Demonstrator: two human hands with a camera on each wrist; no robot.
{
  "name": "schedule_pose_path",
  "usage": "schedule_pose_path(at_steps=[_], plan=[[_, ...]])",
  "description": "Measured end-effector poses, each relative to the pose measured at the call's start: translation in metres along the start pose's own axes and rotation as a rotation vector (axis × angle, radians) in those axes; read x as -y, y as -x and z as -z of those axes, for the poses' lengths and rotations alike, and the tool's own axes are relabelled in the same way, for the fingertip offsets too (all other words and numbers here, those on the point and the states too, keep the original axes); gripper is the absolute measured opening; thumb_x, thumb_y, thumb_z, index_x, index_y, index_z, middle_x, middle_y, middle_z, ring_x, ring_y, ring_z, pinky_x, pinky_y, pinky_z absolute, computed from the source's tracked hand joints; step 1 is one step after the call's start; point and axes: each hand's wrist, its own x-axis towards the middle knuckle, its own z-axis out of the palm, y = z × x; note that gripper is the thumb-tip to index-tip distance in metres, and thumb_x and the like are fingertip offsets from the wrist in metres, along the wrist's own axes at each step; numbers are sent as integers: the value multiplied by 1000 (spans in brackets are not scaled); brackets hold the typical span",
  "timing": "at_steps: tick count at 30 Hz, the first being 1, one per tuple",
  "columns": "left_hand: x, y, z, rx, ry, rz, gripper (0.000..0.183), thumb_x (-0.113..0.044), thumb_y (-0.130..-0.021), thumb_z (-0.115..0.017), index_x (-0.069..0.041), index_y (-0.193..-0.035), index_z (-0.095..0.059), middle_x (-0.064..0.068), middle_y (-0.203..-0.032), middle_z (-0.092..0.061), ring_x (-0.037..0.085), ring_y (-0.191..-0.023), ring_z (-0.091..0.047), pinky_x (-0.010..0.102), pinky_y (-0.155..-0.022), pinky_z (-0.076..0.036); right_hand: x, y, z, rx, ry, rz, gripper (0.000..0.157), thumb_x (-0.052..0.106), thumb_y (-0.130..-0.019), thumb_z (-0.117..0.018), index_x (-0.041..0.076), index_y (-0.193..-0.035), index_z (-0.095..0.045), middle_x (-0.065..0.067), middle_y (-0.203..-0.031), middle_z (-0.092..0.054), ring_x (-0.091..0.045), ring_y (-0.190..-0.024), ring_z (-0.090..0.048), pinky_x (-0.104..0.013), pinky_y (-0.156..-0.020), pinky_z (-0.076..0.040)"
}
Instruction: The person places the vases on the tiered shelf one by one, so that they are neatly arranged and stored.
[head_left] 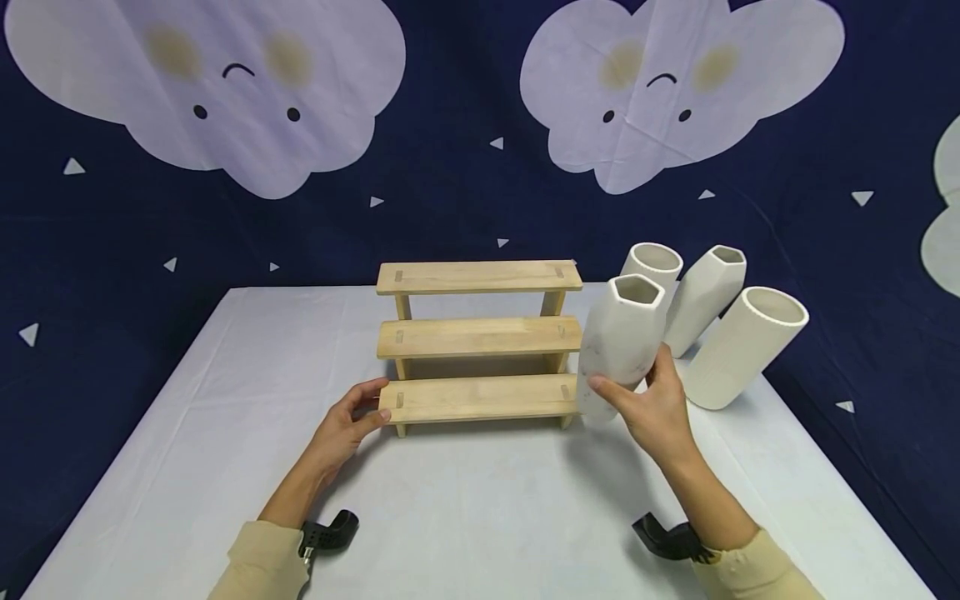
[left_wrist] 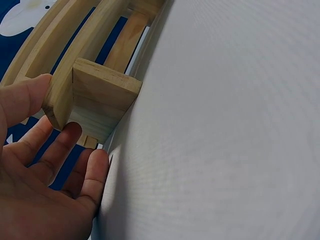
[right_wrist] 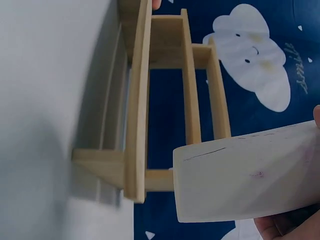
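A three-tier wooden step shelf point(head_left: 480, 398) stands on the white table. My left hand point(head_left: 347, 425) pinches the left end of its lowest board, with the thumb point(left_wrist: 25, 97) on the board's top and a finger beneath its edge. In my right hand point(head_left: 651, 407) is a white faceted vase point(head_left: 618, 333), gripped between thumb and fingers near its lower part, mouth up and leaning a little. The vase overlaps the right end of the lower boards in the head view. From the right wrist, the white vase point(right_wrist: 245, 175) shows its base end close beside the shelf point(right_wrist: 137, 110).
Behind the right hand are a white slanted round vase point(head_left: 742, 350), a white faceted vase point(head_left: 705, 300) and another round vase point(head_left: 654, 258), partly hidden by the held one. A dark blue cloth point(head_left: 450, 167) with clouds hangs behind the table point(head_left: 480, 517).
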Motion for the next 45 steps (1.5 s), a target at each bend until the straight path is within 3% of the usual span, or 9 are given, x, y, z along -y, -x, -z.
schedule_pose_path(at_steps=[6,17,33,45], plan=[[0,0,0,1,-5,3,56,-17,-89,-64,-13,-140,-41,14,-135,-45,29,-121,-45,25,-89,-41,9,-2,-11,30,-56,31,78,8,-74,-80,9,-139,-36,-11,-133,-49,-22,-121,-47,-46,-103,-33],[-1,0,0,2,-3,6,55,-16,-89,-64,-13,-140,-42,14,-134,-46,28,-118,-46,24,-87,-42,24,-6,-29,111,-129,78,76,8,-74,-79,10,-138,-37,-7,-129,-52,-11,-114,-50,-41,-102,-34],[-1,1,0,-7,-12,19,55,-17,-89,-64,-13,-140,-42,14,-134,-46,28,-119,-46,24,-88,-41,40,-18,-53,194,-243,105,74,3,-73,-78,9,-136,-39,-9,-129,-53,-18,-117,-51,-42,-102,-37],[-1,1,0,-9,-10,7,55,-16,-89,-64,-13,-139,-42,14,-134,-46,28,-118,-46,24,-87,-42,54,-32,-69,286,-297,126,75,6,-74,-78,15,-137,-40,-9,-129,-53,-22,-118,-52,-45,-101,-40]])
